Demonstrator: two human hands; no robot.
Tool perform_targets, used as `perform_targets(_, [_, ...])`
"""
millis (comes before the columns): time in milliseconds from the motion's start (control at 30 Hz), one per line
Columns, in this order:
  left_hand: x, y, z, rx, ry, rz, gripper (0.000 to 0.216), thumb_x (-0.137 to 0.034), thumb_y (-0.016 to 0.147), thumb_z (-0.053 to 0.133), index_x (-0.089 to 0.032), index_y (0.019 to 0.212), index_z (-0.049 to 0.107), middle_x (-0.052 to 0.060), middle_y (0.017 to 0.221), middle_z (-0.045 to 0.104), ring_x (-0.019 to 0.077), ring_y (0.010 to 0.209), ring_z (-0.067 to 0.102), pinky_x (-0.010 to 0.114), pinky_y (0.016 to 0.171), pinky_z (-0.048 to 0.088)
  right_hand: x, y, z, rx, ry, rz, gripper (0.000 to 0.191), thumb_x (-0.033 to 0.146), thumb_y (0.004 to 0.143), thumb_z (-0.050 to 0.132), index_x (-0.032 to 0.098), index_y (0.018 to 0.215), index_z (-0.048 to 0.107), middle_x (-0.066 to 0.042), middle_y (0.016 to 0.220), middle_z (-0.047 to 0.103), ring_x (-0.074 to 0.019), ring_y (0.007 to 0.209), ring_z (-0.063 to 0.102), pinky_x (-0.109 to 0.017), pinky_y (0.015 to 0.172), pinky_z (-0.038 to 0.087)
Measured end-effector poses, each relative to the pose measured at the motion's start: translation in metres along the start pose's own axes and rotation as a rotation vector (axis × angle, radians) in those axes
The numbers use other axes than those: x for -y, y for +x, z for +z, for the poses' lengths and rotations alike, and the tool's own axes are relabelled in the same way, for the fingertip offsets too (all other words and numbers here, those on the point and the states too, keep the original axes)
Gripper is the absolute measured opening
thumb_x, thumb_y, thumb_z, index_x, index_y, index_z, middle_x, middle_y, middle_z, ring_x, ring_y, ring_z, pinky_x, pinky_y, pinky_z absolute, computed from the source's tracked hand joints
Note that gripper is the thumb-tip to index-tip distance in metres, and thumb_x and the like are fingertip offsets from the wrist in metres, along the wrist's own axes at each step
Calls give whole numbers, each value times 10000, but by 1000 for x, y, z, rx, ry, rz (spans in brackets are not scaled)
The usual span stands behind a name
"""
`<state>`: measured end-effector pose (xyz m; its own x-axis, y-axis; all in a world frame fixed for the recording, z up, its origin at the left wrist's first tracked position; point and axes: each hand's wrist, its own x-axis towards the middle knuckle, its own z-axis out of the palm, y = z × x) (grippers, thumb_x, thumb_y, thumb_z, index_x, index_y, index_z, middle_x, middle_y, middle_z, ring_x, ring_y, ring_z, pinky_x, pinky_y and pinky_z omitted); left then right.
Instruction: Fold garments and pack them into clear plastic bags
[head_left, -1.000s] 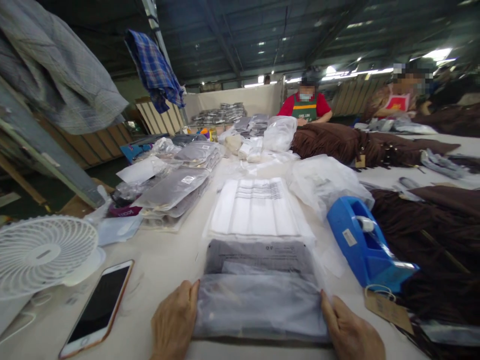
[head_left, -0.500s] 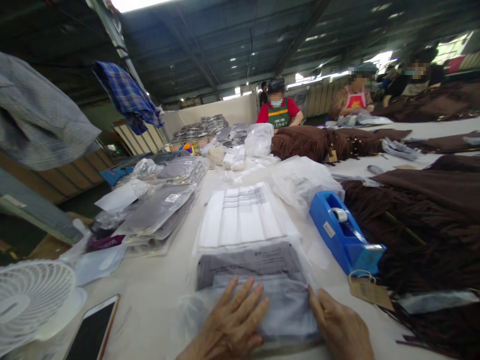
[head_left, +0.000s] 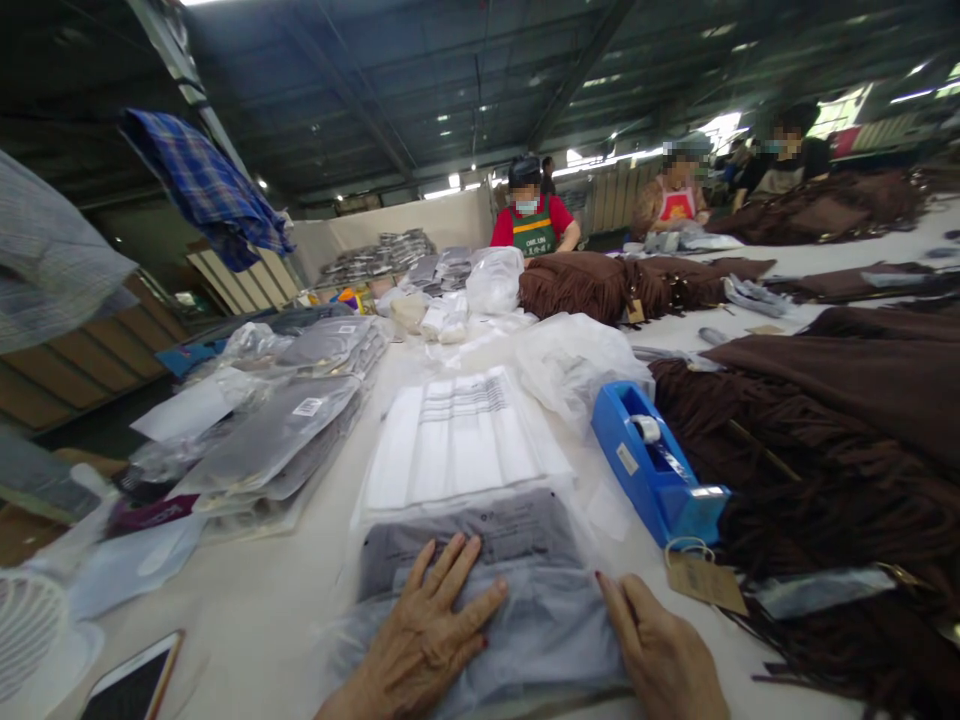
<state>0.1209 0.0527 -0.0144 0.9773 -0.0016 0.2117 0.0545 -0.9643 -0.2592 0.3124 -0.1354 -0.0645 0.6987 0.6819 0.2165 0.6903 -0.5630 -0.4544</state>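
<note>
Item, one packet [head_left: 551, 610]: soft, grey, in thin translucent plastic, lying flat on the pale table [head_left: 247, 610] directly before the person, just below a set of white sheets [head_left: 442, 455] with dark printed lines. Change noted: a second ago the left hand [head_left: 427, 625] is at the packet's left edge, the two hands framing it; now that hand lies across the face, palm down, fingers spread and straight, grasping nothing. Judged meaning: the packet is being pressed or smoothed from above rather than steadied by both sides. Right hand [head_left: 660, 650]: fingers partly bent, fingertips at the packet's right edge (whether they pinch the plastic or merely rest there, one cannot tell). Appearance: upper band darker, bearing small print too blurred to read; lower part paler, milky and creased, the film loose and rumpled toward the left. Adjacent stock: one blue tape dispenser [head_left: 664, 515], to the right and apart from the packet; one tan tag [head_left: 705, 580] near its foot; brown fringed textiles [head_left: 847, 400] beyond; grey bagged packets [head_left: 259, 435], stacked, at left.
</note>
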Motion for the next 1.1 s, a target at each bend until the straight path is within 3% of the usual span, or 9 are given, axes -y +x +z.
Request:
perform_targets(333, [3, 0, 1, -33, 71, 34, 667, -284, 794, 565, -282, 1386, 258, 155, 1390, 377, 334, 1249, 385, 511, 907, 437, 23, -1, -8, -74, -429, 51, 249, 377, 901, 447, 231, 701, 479, 23, 471, 574, -200, 471, 612, -246, 422, 285])
perform_targets(500, [4, 3, 1, -114, 34, -5, 538, -197, 831, 483, -203, 1349, 338, 119, 1322, 478, 281, 1211, 441, 461, 902, 452, 25, 0, -11, -75, -459, 30, 225, 349, 895, 469, 225, 707, 478, 22, 477, 583, -199, 467, 610, -243, 420, 283])
perform_targets(567, [4, 6, 0, -174, -34, -27, 442, -188, 845, 460, -152, 1283, 412, 110, 1261, 538, 247, 1175, 475, 427, 899, 460, 22, 0, -9, -72, -445, 24, 224, 348, 895, 469, 225, 709, 479, 21, 482, 586, -196, 473, 612, -238, 422, 273])
perform_targets(667, [2, 10, -2, -234, -181, -67, 285, -200, 824, 503, -171, 1107, 521, 110, 1188, 579, 251, 1133, 500, 442, 888, 458, 15, 0, -3, -55, -412, 6, 237, 363, 897, 450, 226, 707, 481, 18, 477, 583, -197, 463, 608, -236, 415, 246])
perform_targets(933, [-9, 27, -11, -146, -545, -370, 186, -69, 656, 636, -188, 707, 503, 45, 985, 587, 227, 978, 524, 389, 831, 429, 6, -2, 7, -119, -325, 4, 450, 459, 936, 199, 232, 684, 495, -5, 458, 562, -203, 433, 583, -262, 424, 206])
perform_targets(1000, [-10, 32, -14, -108, -596, -380, 184, -44, 673, 601, -184, 664, 482, 17, 915, 578, 194, 910, 526, 349, 784, 414, 6, -5, 5, -143, -206, 29, 507, 526, 920, 171, 232, 666, 498, -1, 465, 548, -192, 436, 568, -266, 434, 233])
perform_targets(1100, [-8, 36, -16, -53, -663, -369, 185, -22, 700, 550, -180, 671, 459, 6, 910, 574, 171, 878, 519, 322, 760, 385, 8, -8, -5, -124, 181, 121, 489, 612, 872, 271, 233, 679, 513, 31, 508, 508, -143, 461, 521, -246, 476, 311])
